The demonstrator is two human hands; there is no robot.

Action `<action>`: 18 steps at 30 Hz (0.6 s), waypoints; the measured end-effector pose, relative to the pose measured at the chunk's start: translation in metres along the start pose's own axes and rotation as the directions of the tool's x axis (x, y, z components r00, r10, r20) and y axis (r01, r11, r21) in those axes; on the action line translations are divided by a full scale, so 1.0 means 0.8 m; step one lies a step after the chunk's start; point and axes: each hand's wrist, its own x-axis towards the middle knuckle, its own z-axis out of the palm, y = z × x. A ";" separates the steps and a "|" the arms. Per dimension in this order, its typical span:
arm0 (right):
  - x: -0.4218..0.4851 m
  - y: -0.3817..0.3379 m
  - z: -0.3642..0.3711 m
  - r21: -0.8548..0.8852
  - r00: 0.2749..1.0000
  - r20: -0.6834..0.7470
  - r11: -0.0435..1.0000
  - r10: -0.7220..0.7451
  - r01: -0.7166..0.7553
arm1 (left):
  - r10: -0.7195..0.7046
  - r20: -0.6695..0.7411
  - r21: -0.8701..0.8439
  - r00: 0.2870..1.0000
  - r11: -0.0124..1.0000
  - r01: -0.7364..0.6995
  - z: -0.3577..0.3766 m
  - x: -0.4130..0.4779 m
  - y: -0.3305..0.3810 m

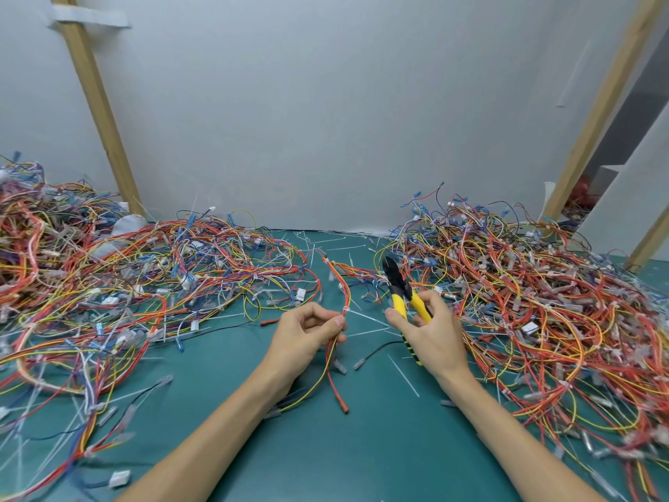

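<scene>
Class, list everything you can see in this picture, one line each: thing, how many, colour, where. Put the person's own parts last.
wire bundle: one, red, orange and yellow, white tie round it, above the mat's middle
side cutters: one, yellow handles, black head, right of the bundle
wire heaps: two, mostly red, orange, yellow and blue, one left, one right
loose cable ties: many, whitish, scattered on the mat
black wire: one, on the mat between the wrists
mat: one, green, under everything
wooden posts: two, tan, leaning at left and right
wall: one, pale grey, behind
left-hand grip: one, pinches the wire bundle
right-hand grip: one, holds the side cutters
</scene>
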 end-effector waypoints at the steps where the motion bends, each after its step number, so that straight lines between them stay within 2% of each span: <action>1: 0.000 0.000 0.000 0.000 1.000 0.001 1.000 0.001 -0.001 | -0.001 -0.003 -0.006 1.000 1.000 0.001 0.000 0.000 0.000; 10: -0.001 -0.001 -0.001 0.000 1.000 -0.010 1.000 -0.002 0.002 | -0.017 -0.017 -0.053 1.000 0.998 0.016 -0.002 0.001 0.000; 15: -0.003 -0.001 -0.002 0.032 0.999 0.009 0.999 -0.032 0.031 | -0.101 -0.071 -0.238 0.992 0.968 0.081 -0.005 0.006 -0.001; 18: -0.006 -0.006 -0.004 -0.053 0.995 0.015 0.994 -0.097 0.097 | -0.143 -0.095 -0.325 0.985 0.940 0.105 -0.012 0.012 -0.001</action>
